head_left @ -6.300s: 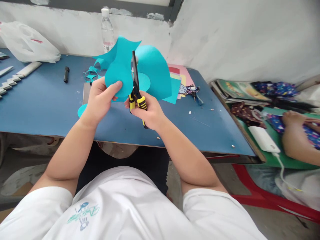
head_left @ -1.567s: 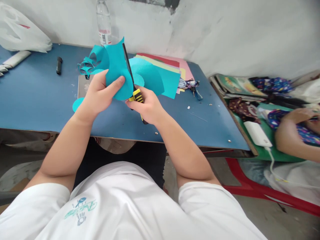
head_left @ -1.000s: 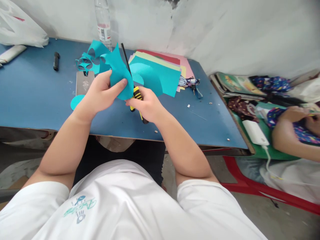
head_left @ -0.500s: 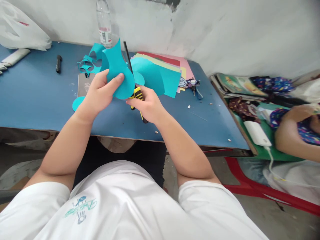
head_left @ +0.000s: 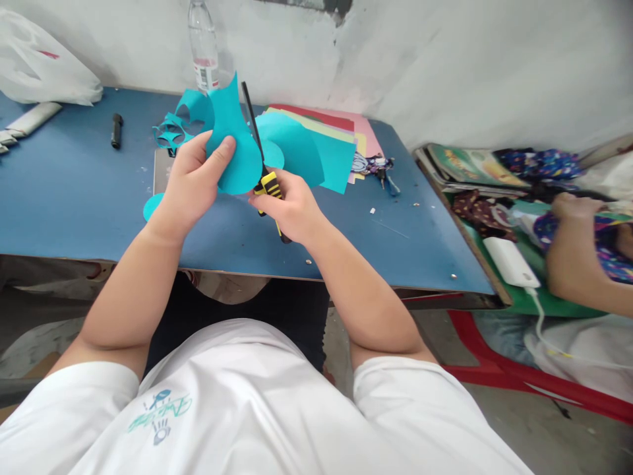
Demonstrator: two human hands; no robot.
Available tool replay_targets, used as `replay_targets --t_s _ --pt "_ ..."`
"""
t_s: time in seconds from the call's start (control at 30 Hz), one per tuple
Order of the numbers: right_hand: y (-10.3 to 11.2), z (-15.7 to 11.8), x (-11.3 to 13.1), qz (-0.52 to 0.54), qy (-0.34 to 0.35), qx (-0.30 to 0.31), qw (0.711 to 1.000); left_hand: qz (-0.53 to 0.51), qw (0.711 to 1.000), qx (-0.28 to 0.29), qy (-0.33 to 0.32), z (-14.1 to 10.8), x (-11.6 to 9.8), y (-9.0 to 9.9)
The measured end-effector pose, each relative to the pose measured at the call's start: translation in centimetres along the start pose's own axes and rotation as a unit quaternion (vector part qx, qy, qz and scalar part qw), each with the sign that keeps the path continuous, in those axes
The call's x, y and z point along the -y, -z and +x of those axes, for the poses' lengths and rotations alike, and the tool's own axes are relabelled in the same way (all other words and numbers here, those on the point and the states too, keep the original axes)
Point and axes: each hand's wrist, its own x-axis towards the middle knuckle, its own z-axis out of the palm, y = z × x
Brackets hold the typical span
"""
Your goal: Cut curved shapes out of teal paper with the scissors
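My left hand [head_left: 190,185] pinches a curved piece of teal paper [head_left: 232,142] held up above the blue table [head_left: 74,198], thumb on its front face. My right hand [head_left: 291,208] grips black scissors with yellow-and-black handles [head_left: 264,185]; the blades point up and away, running along the paper's right edge. Behind the blades, a larger teal sheet [head_left: 306,152] hangs over a stack of coloured papers [head_left: 351,132].
Teal offcuts [head_left: 173,128] and a teal disc [head_left: 152,206] lie near a phone [head_left: 161,171]. A black marker [head_left: 116,130], a water bottle [head_left: 202,49] and a white plastic bag [head_left: 42,63] are farther back. At right another person's arm [head_left: 578,264] rests by a white power bank [head_left: 509,262].
The teal piece has turned slightly in my left hand, and the scissor blades stay against its right edge. The other person's arm at right has shifted a little.
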Motion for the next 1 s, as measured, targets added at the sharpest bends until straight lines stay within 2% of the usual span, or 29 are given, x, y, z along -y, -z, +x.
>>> replay_targets --t_s 0.13,0.37,0.6,0.8,0.9,1.0 --pt "0.0 0.0 -0.1 -0.003 0.005 -0.002 1.000 -0.007 1.000 0.001 -0.027 -0.1 -0.1 0.1" --pt "-0.1 0.1 -0.3 -0.017 -0.012 -0.006 1.000 -0.024 0.999 0.011 -0.046 1.2 2.1 1.3" --pt "0.0 0.1 -0.4 -0.021 -0.011 0.002 1.000 -0.020 0.997 0.031 -0.061 0.9 2.3 1.5" --pt "0.0 0.1 -0.3 -0.017 -0.003 0.003 1.000 -0.029 0.995 0.042 -0.089 1.5 3.4 1.9" --pt "0.0 0.0 -0.2 -0.019 -0.002 0.000 1.000 -0.023 0.997 0.019 -0.068 1.4 2.9 1.6" --pt "0.0 0.0 -0.1 -0.021 -0.004 -0.004 1.000 -0.019 0.999 -0.009 -0.049 0.8 1.5 0.9"
